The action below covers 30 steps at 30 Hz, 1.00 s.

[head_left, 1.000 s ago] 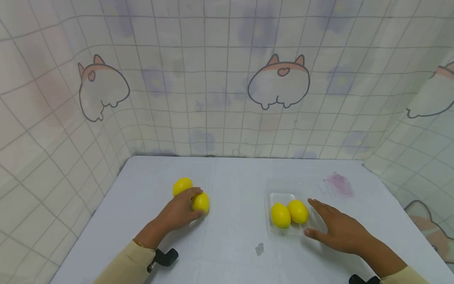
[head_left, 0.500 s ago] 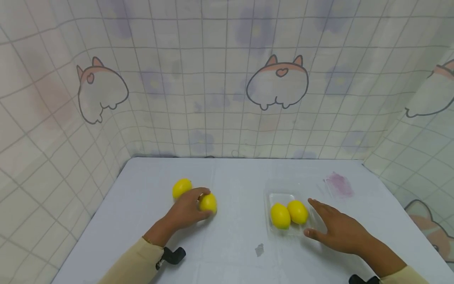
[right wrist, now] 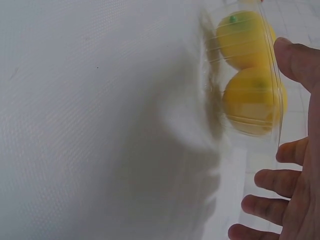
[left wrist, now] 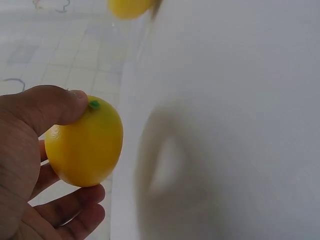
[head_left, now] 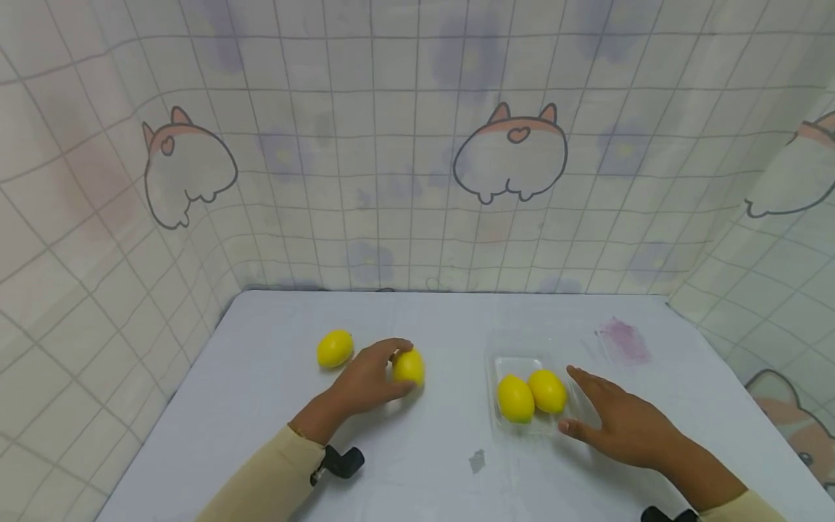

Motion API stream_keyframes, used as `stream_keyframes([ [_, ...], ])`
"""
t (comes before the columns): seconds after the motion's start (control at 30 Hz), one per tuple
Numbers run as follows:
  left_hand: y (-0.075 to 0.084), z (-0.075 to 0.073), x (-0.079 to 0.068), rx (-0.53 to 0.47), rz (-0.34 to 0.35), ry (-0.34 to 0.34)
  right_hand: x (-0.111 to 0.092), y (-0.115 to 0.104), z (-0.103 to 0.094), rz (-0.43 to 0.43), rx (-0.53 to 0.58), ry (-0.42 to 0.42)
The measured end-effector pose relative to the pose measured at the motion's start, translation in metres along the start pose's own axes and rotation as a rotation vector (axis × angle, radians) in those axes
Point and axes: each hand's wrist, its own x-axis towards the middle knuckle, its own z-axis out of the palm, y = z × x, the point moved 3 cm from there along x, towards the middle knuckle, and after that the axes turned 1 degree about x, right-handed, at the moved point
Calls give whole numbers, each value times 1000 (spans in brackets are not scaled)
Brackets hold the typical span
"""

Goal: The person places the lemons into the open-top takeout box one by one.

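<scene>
Between thumb and fingers, my left hand [head_left: 368, 384] grips a yellow lemon [head_left: 408, 367] over the middle-left of the table. In the left wrist view this lemon [left wrist: 87, 145] shows a small green tip near the thumb, and a shadow falls on the white surface beside it. My right hand [head_left: 629, 428] is spread with relaxed fingers at the right side of a clear plastic container [head_left: 517, 362]. Two lemons lie inside it, a nearer one [head_left: 515, 399] and one beside it [head_left: 546, 391]. The right wrist view has the thumb [right wrist: 290, 57] right at the container's rim.
Another lemon [head_left: 335, 349] lies on the white table [head_left: 274, 406], behind and left of my left hand. A grey patch [head_left: 478, 460] marks the table front, a pinkish patch [head_left: 622, 339] the back right. A grid-patterned curtain [head_left: 391, 159] encloses the back and sides.
My left hand has carried its lemon to the right, away from the lemon lying at the left and closer to the container. The right hand and container have stayed in place.
</scene>
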Motion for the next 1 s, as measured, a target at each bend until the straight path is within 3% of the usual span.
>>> stream_keyframes([
  [1.0,56,22,39,-30,136,-64,2,0,1,-9,-20,8],
])
